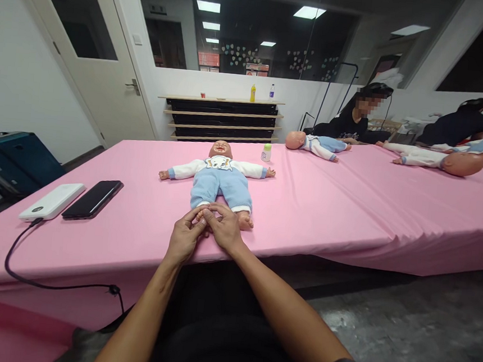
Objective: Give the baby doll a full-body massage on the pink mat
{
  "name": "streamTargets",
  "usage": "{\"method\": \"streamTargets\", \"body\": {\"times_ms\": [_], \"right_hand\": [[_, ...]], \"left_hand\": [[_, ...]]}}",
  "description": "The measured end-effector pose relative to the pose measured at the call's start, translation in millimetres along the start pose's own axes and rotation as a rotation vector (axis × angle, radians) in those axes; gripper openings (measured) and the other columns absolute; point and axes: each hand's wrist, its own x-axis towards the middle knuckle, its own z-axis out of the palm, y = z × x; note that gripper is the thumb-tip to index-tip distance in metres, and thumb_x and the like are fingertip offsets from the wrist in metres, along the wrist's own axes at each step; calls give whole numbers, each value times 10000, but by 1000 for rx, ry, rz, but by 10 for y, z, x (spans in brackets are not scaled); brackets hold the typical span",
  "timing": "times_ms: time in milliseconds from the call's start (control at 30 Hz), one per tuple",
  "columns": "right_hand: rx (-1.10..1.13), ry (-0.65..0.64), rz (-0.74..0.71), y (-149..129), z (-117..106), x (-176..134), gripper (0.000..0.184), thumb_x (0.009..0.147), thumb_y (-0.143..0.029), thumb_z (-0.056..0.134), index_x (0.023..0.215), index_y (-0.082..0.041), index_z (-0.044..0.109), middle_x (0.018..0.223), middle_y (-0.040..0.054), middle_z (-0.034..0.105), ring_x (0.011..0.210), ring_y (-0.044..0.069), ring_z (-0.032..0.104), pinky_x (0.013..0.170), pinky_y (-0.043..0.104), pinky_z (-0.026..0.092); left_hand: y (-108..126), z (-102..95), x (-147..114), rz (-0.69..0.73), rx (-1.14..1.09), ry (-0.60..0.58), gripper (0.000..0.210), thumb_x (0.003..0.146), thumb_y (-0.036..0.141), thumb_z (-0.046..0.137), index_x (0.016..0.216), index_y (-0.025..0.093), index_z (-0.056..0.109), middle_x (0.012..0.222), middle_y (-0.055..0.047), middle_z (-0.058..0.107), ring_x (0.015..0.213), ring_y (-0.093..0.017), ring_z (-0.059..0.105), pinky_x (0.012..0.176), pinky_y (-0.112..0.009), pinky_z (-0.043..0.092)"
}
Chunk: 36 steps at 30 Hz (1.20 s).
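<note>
Near edge of table point(323, 216), about mid-length of the part in front: left hand point(183, 237) and right hand point(225, 228) meet, fingers and thumbs together, closed on one foot point(200, 213) of the doll point(222, 184). Foot lies between the hands, partly hidden by fingers; other foot free, just beside right hand. Doll on its back beyond the grip, legs toward near edge, arms spread, head by far edge. Toward left edge: power bank point(52, 203), phone point(93, 200). Near far edge: green-capped bottle point(266, 153), near doll's outstretched hand.
</note>
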Motion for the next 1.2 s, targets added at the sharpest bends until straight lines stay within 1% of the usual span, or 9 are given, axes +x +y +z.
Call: {"method": "streamTargets", "body": {"times_ms": [133,233,300,533,700,800,867,1033,1200], "right_hand": [[-1,-16,-7,-22,-9,0,302,932,-451,531,1019,-212,693,1084,49,661,1000,165,615,870,282,506],[-21,-20,4,-30,-15,-5,283,915,-436,555,1023,-204,678,1118,51,645,1016,166,604,873,282,499],[-25,-32,15,-31,-17,-6,275,899,-430,577,1024,-204,671,1145,52,634,1005,164,606,865,281,500],[39,-34,9,-28,-18,-3,285,920,-444,552,1016,-205,674,1070,44,650,953,162,618,844,278,503],[25,-32,-2,-25,-21,-6,300,932,-458,532,1010,-204,672,1045,45,652,1001,174,597,837,272,497],[39,-47,27,-12,-22,-5,299,941,-451,513,1031,-208,662,1044,46,647,926,167,603,755,265,506],[47,-58,36,3,-23,-1,284,948,-426,500,1043,-208,655,1041,47,645,901,166,601,735,268,505],[31,-68,24,32,-25,13,234,948,-351,484,1047,-213,644,1080,41,637,1004,176,578,825,287,493],[-9,-50,-8,9,-25,12,204,918,-335,532,1033,-214,649,1098,35,633,1051,174,569,925,309,462]], "left_hand": [[14,-5,-8,-41,-105,-36,550,804,370,694,1315,200,585,1230,-115,641,713,-112,614,633,-258,517],[48,11,-11,-54,-193,-61,508,839,377,648,1308,188,591,1265,-129,626,833,-157,642,630,-244,506],[62,19,-10,-48,-205,-53,499,855,388,632,1309,184,589,1298,-135,608,874,-168,644,629,-237,503],[-4,-3,9,-9,-22,-1,568,801,452,691,1285,165,612,1178,-123,667,657,-102,589,606,-265,523],[-34,-10,8,-25,-4,-8,605,781,404,722,1320,169,581,1188,-122,657,645,-87,591,627,-273,536],[-9,-5,-4,-39,-35,-36,617,786,400,716,1342,178,565,1219,-126,644,669,-87,602,650,-273,542],[13,-1,-12,-44,-53,-47,634,781,413,718,1349,178,562,1219,-124,647,711,-103,618,661,-269,543],[29,5,-12,-29,-49,-31,630,780,455,709,1329,169,586,1199,-123,659,801,-150,639,667,-271,542],[16,4,3,-24,-89,-39,574,843,456,642,1339,177,569,1305,-136,604,877,-166,634,655,-247,528]]}}
